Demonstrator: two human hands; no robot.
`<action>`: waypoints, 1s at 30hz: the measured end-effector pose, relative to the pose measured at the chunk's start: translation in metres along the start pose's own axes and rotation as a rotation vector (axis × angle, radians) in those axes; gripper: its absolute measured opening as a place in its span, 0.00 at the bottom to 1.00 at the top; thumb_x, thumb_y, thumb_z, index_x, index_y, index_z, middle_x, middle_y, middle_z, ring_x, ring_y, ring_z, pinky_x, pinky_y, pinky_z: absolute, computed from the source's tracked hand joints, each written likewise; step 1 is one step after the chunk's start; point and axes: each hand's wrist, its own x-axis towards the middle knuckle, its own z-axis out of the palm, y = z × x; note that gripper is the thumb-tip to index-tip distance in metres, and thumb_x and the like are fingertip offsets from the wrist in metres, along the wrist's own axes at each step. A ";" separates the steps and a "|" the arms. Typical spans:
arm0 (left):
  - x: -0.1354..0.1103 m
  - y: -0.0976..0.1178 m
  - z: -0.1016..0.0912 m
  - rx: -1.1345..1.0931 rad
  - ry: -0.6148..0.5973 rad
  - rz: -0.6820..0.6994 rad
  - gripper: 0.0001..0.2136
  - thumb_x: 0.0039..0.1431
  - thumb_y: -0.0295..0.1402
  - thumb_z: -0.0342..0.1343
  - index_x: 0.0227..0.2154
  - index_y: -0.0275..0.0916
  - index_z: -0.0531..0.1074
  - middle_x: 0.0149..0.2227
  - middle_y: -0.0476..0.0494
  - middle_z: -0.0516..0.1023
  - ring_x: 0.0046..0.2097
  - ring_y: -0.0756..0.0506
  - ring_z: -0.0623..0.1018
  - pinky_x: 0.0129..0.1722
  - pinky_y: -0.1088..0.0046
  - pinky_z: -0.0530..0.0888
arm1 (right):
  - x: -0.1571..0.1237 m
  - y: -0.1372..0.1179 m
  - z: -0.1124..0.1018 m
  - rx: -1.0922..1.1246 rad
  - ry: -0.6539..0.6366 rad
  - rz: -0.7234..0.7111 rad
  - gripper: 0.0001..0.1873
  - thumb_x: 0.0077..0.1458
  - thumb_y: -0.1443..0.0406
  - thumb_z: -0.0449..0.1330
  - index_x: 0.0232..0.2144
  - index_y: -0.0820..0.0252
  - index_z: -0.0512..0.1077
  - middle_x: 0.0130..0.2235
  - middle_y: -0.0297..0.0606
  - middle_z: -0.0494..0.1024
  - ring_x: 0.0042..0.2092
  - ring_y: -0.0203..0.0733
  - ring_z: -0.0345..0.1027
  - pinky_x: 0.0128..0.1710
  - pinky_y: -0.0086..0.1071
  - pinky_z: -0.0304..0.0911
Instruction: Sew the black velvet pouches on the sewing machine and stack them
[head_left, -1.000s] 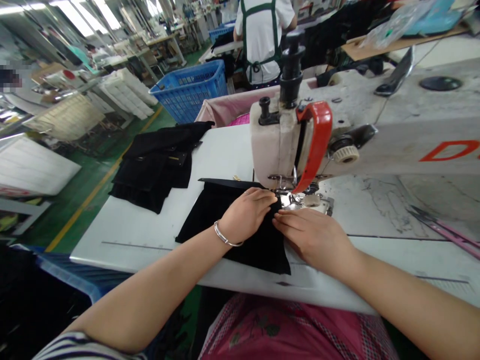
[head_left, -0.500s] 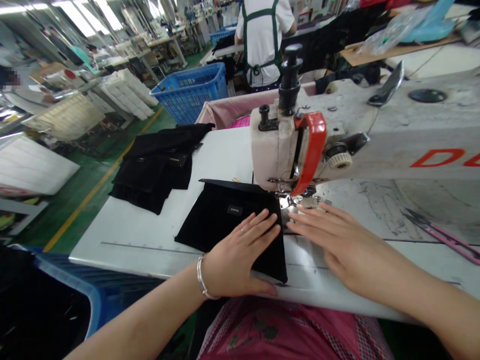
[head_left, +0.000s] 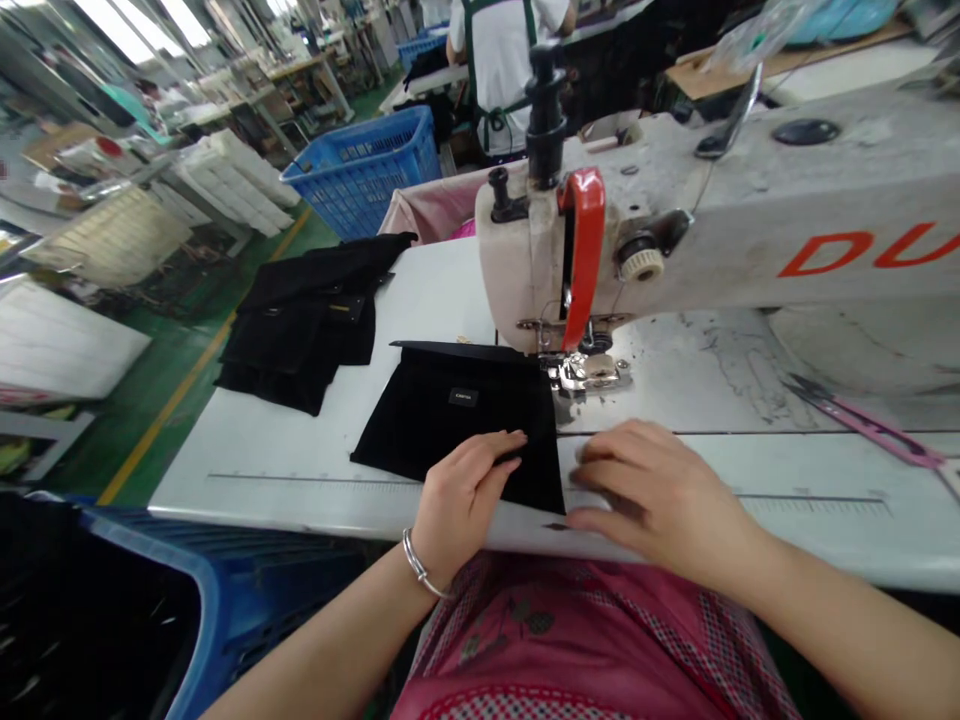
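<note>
Well, both half-curled: left hand on one black panel (grip unclear), right hand empty.

Silver bangle on L wrist, abt 7 o'clock. Pink apron at 6 o'clock w/ dark leaf print, check strips either side, check patch w/ red scalloped edge at btm.
</note>
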 end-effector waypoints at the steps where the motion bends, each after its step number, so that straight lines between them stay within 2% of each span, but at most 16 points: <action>1: 0.000 0.001 0.000 -0.017 0.008 -0.011 0.12 0.65 0.26 0.51 0.49 0.40 0.73 0.49 0.46 0.78 0.53 0.48 0.76 0.55 0.68 0.75 | -0.009 -0.008 0.004 0.045 0.023 0.027 0.17 0.56 0.52 0.62 0.41 0.58 0.74 0.40 0.40 0.73 0.41 0.45 0.65 0.42 0.41 0.61; 3: 0.000 0.002 0.000 -0.033 0.014 -0.003 0.11 0.65 0.26 0.51 0.48 0.39 0.73 0.49 0.45 0.78 0.52 0.47 0.76 0.55 0.68 0.75 | -0.022 -0.021 0.013 0.082 0.100 0.076 0.19 0.56 0.56 0.64 0.46 0.59 0.72 0.42 0.41 0.74 0.42 0.44 0.65 0.42 0.41 0.61; 4: 0.001 0.003 -0.001 -0.034 0.021 -0.002 0.11 0.65 0.26 0.51 0.47 0.40 0.74 0.49 0.45 0.78 0.52 0.47 0.76 0.54 0.68 0.75 | -0.025 -0.025 0.018 0.093 0.139 0.088 0.17 0.57 0.59 0.63 0.46 0.59 0.72 0.41 0.40 0.74 0.41 0.43 0.65 0.41 0.40 0.61; 7: 0.006 0.006 -0.007 0.008 0.088 0.006 0.11 0.65 0.26 0.51 0.47 0.40 0.74 0.48 0.46 0.78 0.50 0.47 0.77 0.52 0.67 0.76 | -0.023 -0.031 0.027 0.135 0.205 0.083 0.07 0.59 0.67 0.60 0.41 0.57 0.75 0.38 0.37 0.75 0.39 0.41 0.64 0.40 0.38 0.60; 10: 0.013 0.009 -0.016 0.069 0.134 0.079 0.12 0.64 0.25 0.52 0.47 0.40 0.74 0.49 0.45 0.78 0.51 0.46 0.77 0.53 0.66 0.76 | -0.019 -0.032 0.027 0.160 0.194 0.065 0.07 0.60 0.69 0.58 0.38 0.56 0.75 0.37 0.37 0.76 0.38 0.41 0.64 0.39 0.39 0.61; 11: 0.014 0.010 -0.018 0.092 0.103 0.126 0.13 0.64 0.24 0.51 0.48 0.39 0.73 0.50 0.44 0.77 0.52 0.46 0.76 0.53 0.66 0.76 | -0.019 -0.032 0.027 0.157 0.187 0.063 0.07 0.60 0.69 0.58 0.38 0.57 0.75 0.39 0.38 0.76 0.40 0.42 0.65 0.40 0.39 0.61; 14: 0.011 0.009 -0.018 0.188 -0.088 0.315 0.15 0.65 0.23 0.49 0.52 0.38 0.70 0.53 0.40 0.75 0.55 0.45 0.74 0.55 0.65 0.75 | -0.021 -0.030 0.026 0.129 0.176 0.028 0.07 0.60 0.69 0.57 0.37 0.57 0.75 0.48 0.40 0.75 0.45 0.44 0.66 0.44 0.41 0.63; 17: 0.003 0.005 -0.008 0.263 -0.214 0.445 0.14 0.66 0.24 0.48 0.52 0.36 0.69 0.51 0.39 0.75 0.56 0.45 0.73 0.57 0.63 0.73 | -0.025 -0.026 0.029 0.116 0.171 -0.032 0.05 0.60 0.69 0.57 0.36 0.58 0.74 0.46 0.39 0.77 0.46 0.43 0.67 0.46 0.41 0.63; 24: -0.006 -0.002 0.005 0.284 -0.297 0.429 0.13 0.65 0.25 0.51 0.51 0.34 0.69 0.52 0.39 0.75 0.57 0.45 0.72 0.60 0.63 0.71 | -0.028 -0.027 0.030 0.129 0.156 -0.026 0.04 0.60 0.70 0.58 0.37 0.60 0.72 0.42 0.37 0.78 0.44 0.41 0.68 0.45 0.40 0.64; 27: -0.006 -0.003 0.004 0.278 -0.294 0.476 0.12 0.65 0.25 0.50 0.51 0.35 0.69 0.51 0.41 0.76 0.56 0.45 0.73 0.60 0.63 0.70 | -0.029 -0.029 0.025 0.189 0.121 -0.043 0.06 0.60 0.72 0.56 0.37 0.59 0.71 0.40 0.36 0.77 0.42 0.40 0.69 0.44 0.39 0.65; 30: -0.004 -0.003 0.002 0.244 -0.273 0.537 0.11 0.65 0.25 0.51 0.49 0.36 0.71 0.50 0.43 0.77 0.56 0.45 0.73 0.61 0.61 0.70 | -0.031 -0.029 0.020 0.231 0.096 0.000 0.05 0.59 0.72 0.57 0.37 0.59 0.71 0.38 0.37 0.76 0.40 0.40 0.69 0.43 0.39 0.67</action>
